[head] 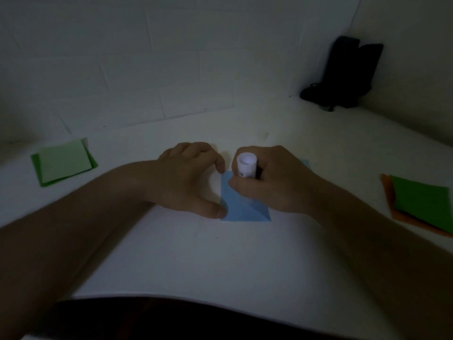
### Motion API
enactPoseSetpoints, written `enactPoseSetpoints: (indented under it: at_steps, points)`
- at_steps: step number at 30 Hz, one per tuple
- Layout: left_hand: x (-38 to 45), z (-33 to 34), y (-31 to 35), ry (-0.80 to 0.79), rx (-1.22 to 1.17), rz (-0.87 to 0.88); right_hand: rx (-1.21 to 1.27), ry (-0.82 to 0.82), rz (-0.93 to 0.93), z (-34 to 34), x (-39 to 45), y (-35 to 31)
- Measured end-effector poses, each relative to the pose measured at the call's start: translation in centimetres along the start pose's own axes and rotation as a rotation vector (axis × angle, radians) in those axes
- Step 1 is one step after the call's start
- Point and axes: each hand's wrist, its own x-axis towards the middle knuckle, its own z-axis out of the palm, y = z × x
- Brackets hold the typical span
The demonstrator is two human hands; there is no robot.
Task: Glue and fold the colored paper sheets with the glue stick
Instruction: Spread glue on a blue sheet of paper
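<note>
I see my right hand [272, 182] gripping the glue stick [247, 165] upright on the blue paper [245, 207] at the counter's [245, 266] centre. My left hand [193, 177] pins its edge, fingers relaxed. Pressing hard could wrinkle or drag the sheet.

A plain white table [196, 261] carries everything. Near its centre lies a small light-blue paper square [241, 207] with a diagonal crease. At nine o'clock from it, well apart, sits a short stack of green paper sheets [64, 162], the pale one on top. At three o'clock lies a dark green paper sheet [422, 203] over an orange paper sheet [402, 218]. At one o'clock, in the far corner, stands a dark, blurred object [343, 74].
</note>
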Motion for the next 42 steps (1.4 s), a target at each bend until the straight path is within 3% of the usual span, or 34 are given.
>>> enactPoseSetpoints:
  at_steps: [11,15,24,28,37,42]
  points:
    - [0.7,0.1,-0.5,-0.021,0.079,0.023,0.229,0.0,0.055,1.3,0.5,-1.6]
    - [0.0,-0.3,-0.2,-0.077,0.047,-0.004,0.114,0.08,0.047,0.8,0.5,-0.7]
    - [0.4,0.0,-0.4,-0.044,0.043,0.002,0.166,-0.024,0.06,1.5,0.0,-1.5]
    - [0.7,0.2,-0.7,-0.031,0.061,0.014,0.199,0.009,0.045,1.2,0.0,-1.5]
    - [0.4,0.2,-0.7,-0.054,0.049,0.004,0.073,-0.025,0.021,0.2,-0.3,-0.2]
    - [0.4,0.2,-0.5,-0.037,0.035,0.009,-0.063,-0.095,0.112,-2.0,-0.7,0.8]
